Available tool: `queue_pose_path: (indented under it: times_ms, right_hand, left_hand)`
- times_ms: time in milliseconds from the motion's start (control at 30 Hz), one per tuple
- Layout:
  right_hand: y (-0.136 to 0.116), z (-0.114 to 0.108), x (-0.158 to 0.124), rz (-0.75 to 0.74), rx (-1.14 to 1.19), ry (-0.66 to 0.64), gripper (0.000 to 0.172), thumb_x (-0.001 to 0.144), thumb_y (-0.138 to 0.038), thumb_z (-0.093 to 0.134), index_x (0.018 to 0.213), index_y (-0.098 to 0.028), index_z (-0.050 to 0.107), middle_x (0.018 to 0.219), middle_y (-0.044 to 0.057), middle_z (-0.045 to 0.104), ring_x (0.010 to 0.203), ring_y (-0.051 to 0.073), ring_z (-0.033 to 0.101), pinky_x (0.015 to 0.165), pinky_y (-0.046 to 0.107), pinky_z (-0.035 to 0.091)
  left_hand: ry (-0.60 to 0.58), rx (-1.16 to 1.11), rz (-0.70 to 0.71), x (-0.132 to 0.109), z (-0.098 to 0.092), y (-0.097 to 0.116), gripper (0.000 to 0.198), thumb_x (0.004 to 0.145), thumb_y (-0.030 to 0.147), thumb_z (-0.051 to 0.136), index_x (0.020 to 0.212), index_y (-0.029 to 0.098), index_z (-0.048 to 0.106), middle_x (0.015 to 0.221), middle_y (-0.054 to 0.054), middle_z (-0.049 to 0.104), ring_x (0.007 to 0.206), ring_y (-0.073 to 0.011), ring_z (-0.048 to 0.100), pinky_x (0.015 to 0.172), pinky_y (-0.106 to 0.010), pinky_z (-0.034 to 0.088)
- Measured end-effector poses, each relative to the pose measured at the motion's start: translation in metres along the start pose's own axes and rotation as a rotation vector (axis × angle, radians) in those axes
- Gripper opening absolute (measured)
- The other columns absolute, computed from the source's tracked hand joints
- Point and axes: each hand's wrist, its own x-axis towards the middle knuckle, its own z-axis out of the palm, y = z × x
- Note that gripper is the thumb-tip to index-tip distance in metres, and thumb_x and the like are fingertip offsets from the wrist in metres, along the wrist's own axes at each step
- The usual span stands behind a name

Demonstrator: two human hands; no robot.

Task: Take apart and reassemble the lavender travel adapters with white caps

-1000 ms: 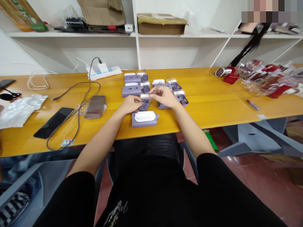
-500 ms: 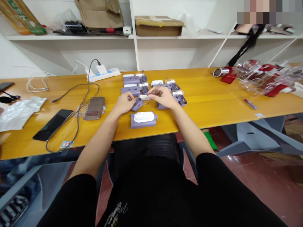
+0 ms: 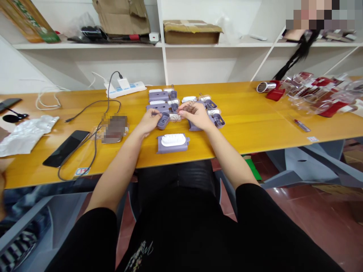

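Note:
Between its fingertips, my left hand (image 3: 149, 121) grips a small purple oval plastic shell (image 3: 163, 121), whose hollow side faces up. My right hand (image 3: 197, 114) is closed in a pinch just to the right of it; what its fingers hold, if anything, is too small to make out. Nearer the table edge lies a white bristle pad (image 3: 173, 139) on a flat purple plastic body (image 3: 172, 149). Behind my hands stand more purple bodies (image 3: 157, 108) with white pads (image 3: 189, 99). Small open purple shells (image 3: 219, 120) and clear plastic parts lie beside my right wrist.
On the left of the table (image 3: 244, 132) are a phone (image 3: 66, 148), a dark flat item (image 3: 114, 129), cables, a white plastic bag (image 3: 27, 134) and a power strip (image 3: 126, 90). Clear and red plastic parts (image 3: 320, 90) pile up at right, near a small tube (image 3: 302, 125).
The purple shell in my left hand has turned so its hollow inside shows more. My right hand stays in nearly the same place. The whole view has shifted slightly.

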Motion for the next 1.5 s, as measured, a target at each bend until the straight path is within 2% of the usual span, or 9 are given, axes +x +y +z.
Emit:
queue_pose_path:
  times_ms: [100, 167, 300, 467, 733, 900, 1133, 1333, 1500]
  right_hand:
    - [-0.004, 0.004, 0.000, -0.029, 0.080, 0.015, 0.059, 0.080, -0.073, 0.100, 0.107, -0.025, 0.081, 0.113, 0.009, 0.088, 0.106, 0.026, 0.083, 0.091, 0.040, 0.071]
    - [-0.006, 0.006, 0.000, -0.044, 0.102, 0.016, 0.059, 0.079, -0.073, 0.102, 0.108, -0.026, 0.081, 0.119, 0.010, 0.088, 0.115, 0.028, 0.083, 0.099, 0.043, 0.071]
    - [-0.006, 0.008, -0.001, -0.031, 0.087, -0.004, 0.060, 0.078, -0.073, 0.103, 0.108, -0.026, 0.083, 0.121, 0.010, 0.089, 0.117, 0.028, 0.084, 0.110, 0.047, 0.069]
    - [0.002, 0.011, -0.001, -0.014, 0.063, -0.055, 0.058, 0.079, -0.070, 0.103, 0.108, -0.024, 0.084, 0.117, 0.009, 0.090, 0.112, 0.027, 0.084, 0.110, 0.046, 0.069]
    - [0.008, 0.013, -0.003, -0.037, -0.086, -0.051, 0.054, 0.087, -0.072, 0.096, 0.113, -0.024, 0.088, 0.120, 0.010, 0.089, 0.110, 0.027, 0.081, 0.103, 0.043, 0.067]
    - [0.011, 0.015, -0.003, -0.081, -0.097, -0.071, 0.051, 0.092, -0.072, 0.090, 0.111, -0.024, 0.086, 0.123, 0.010, 0.086, 0.111, 0.028, 0.080, 0.104, 0.044, 0.065]
    - [0.007, 0.017, -0.004, -0.119, -0.175, -0.075, 0.039, 0.101, -0.059, 0.081, 0.116, -0.023, 0.081, 0.124, 0.010, 0.085, 0.119, 0.029, 0.079, 0.106, 0.044, 0.063]
    - [0.007, 0.021, -0.006, -0.164, -0.205, -0.067, 0.033, 0.107, -0.054, 0.074, 0.121, -0.025, 0.077, 0.126, 0.011, 0.084, 0.119, 0.029, 0.078, 0.110, 0.045, 0.064]
    - [0.014, 0.024, -0.005, -0.165, -0.095, -0.058, 0.038, 0.107, -0.055, 0.075, 0.131, -0.025, 0.070, 0.130, 0.012, 0.083, 0.127, 0.029, 0.079, 0.113, 0.045, 0.065]
  left_hand:
    - [-0.018, -0.180, -0.098, -0.003, 0.003, 0.004, 0.044, 0.091, 0.024, 0.088, 0.121, 0.029, 0.056, 0.101, 0.000, 0.077, 0.084, -0.0193, 0.076, 0.080, -0.036, 0.064]
    - [-0.077, -0.243, -0.120, -0.005, 0.003, 0.005, 0.048, 0.088, 0.025, 0.093, 0.122, 0.028, 0.059, 0.107, -0.002, 0.080, 0.088, -0.0198, 0.078, 0.084, -0.041, 0.069]
    - [-0.222, -0.279, -0.109, -0.008, 0.001, 0.008, 0.028, 0.089, 0.029, 0.091, 0.110, 0.021, 0.073, 0.101, -0.007, 0.082, 0.087, -0.0197, 0.077, 0.085, -0.040, 0.072]
    - [-0.305, -0.370, -0.098, -0.014, 0.001, 0.013, 0.017, 0.092, 0.028, 0.087, 0.101, 0.018, 0.076, 0.103, -0.011, 0.083, 0.090, -0.0210, 0.079, 0.087, -0.042, 0.074]
    - [-0.307, -0.411, -0.095, -0.013, 0.003, 0.012, 0.032, 0.084, 0.026, 0.093, 0.103, 0.021, 0.068, 0.099, -0.004, 0.079, 0.082, -0.0177, 0.076, 0.085, -0.043, 0.073]
    - [-0.297, -0.400, -0.086, -0.012, 0.005, 0.008, 0.039, 0.081, 0.031, 0.095, 0.105, 0.023, 0.065, 0.102, -0.004, 0.079, 0.085, -0.0198, 0.078, 0.084, -0.044, 0.073]
    - [-0.330, -0.389, -0.089, -0.011, 0.005, 0.004, 0.043, 0.082, 0.035, 0.095, 0.110, 0.023, 0.066, 0.108, -0.005, 0.080, 0.090, -0.0217, 0.080, 0.084, -0.044, 0.072]
    - [-0.363, -0.356, -0.095, -0.013, 0.007, 0.003, 0.041, 0.090, 0.045, 0.091, 0.119, 0.028, 0.068, 0.115, -0.006, 0.083, 0.091, -0.0240, 0.084, 0.080, -0.040, 0.070]
    - [-0.384, -0.362, -0.127, -0.016, 0.009, 0.007, 0.031, 0.097, 0.043, 0.086, 0.120, 0.027, 0.071, 0.111, -0.005, 0.083, 0.081, -0.0191, 0.081, 0.075, -0.034, 0.068]
